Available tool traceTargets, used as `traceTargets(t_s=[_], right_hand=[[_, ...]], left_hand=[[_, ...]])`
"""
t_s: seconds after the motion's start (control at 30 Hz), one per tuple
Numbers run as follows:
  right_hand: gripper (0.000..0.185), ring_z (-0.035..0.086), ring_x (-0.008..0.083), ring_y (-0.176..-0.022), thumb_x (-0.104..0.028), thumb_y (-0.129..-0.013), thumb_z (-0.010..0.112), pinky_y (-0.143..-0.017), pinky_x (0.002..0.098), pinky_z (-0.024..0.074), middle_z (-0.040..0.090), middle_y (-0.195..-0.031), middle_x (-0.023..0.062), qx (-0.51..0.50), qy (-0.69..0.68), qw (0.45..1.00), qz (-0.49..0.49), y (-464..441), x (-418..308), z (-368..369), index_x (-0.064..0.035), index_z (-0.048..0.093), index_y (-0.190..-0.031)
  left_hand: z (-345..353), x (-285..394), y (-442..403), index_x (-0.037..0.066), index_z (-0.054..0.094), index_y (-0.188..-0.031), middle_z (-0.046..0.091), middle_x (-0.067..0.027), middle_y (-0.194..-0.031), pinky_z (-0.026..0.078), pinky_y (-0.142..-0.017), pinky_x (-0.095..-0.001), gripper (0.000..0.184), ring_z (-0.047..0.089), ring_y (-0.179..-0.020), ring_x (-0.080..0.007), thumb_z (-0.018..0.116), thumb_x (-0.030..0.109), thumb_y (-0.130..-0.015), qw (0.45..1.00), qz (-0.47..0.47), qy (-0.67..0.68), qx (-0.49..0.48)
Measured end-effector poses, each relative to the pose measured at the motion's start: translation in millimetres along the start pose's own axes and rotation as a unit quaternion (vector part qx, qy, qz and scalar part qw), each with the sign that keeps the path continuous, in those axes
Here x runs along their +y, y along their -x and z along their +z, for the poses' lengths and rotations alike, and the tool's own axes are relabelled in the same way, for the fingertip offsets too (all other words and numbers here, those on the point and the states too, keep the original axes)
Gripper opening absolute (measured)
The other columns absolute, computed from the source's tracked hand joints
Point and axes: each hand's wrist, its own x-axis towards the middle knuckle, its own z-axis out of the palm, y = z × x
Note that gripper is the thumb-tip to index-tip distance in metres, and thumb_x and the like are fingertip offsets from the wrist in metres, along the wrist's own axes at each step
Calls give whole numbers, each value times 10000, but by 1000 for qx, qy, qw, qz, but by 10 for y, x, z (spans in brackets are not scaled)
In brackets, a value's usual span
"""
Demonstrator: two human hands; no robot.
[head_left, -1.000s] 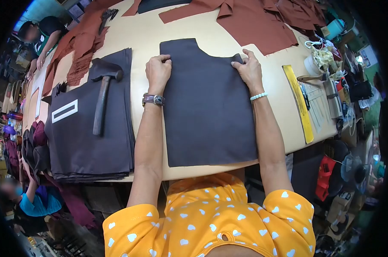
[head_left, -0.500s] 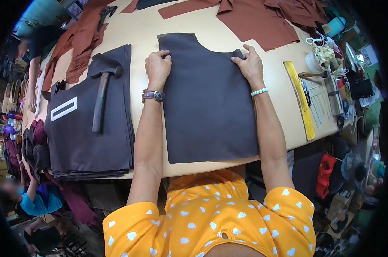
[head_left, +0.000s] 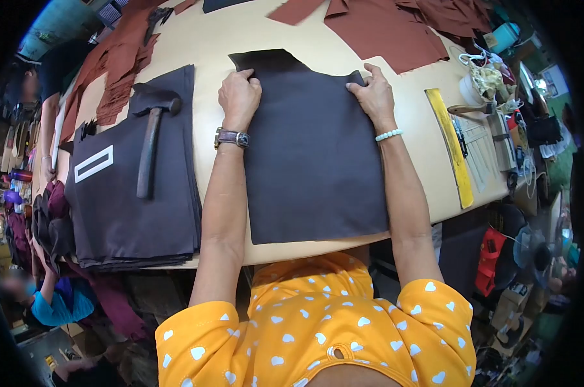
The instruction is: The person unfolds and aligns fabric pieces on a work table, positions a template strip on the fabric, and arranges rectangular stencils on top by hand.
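Observation:
A dark cut panel [head_left: 314, 161], fabric or thin leather with a curved notch at its upper right, lies on the pale table in front of me. My left hand [head_left: 240, 97] pinches its left edge near the top, and the corner above that hand is lifted a little. At the upper right corner, my right hand [head_left: 374, 95] grips the edge between thumb and fingers. To the left sits a stack of similar dark panels [head_left: 111, 219]. On this stack rest a hammer [head_left: 148, 151] and a white rectangular frame [head_left: 93, 164].
Reddish-brown material [head_left: 385, 39] spreads along the table's far side. A yellow ruler [head_left: 449, 148] lies at the right, near a brush [head_left: 469, 109] and a white container [head_left: 472, 91] holding cloth. Other people are at the left; one person's arm [head_left: 49, 132] reaches onto the table.
The panel's upper left corner has risen and bent, with my left hand still gripping the edge. The co-worker's arm at the left has drawn closer to the table's edge.

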Motion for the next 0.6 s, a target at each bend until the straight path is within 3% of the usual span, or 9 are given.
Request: traceTargets(t_s=[0.27,0.6], right_hand=[[634,632,251,-837,-230,-664,707,-754,367,492,657,-865,88,-2,14,1000,10,-4,-24,-11,-40,486,-1227],[634,633,262,-871,-234,-656,710,-771,359,491,657,-915,114,-8,4,1000,13,-3,-36,-21,-34,493,-1218]], left_hand=[[125,23,-323,89,690,-968,664,-162,-913,480,-829,-352,246,633,-882,-298,659,183,-743,994,-57,90,-29],[199,-53,-367,108,705,-934,667,-150,-916,486,-824,-360,210,635,-882,-297,625,169,-750,995,-68,65,-40]])
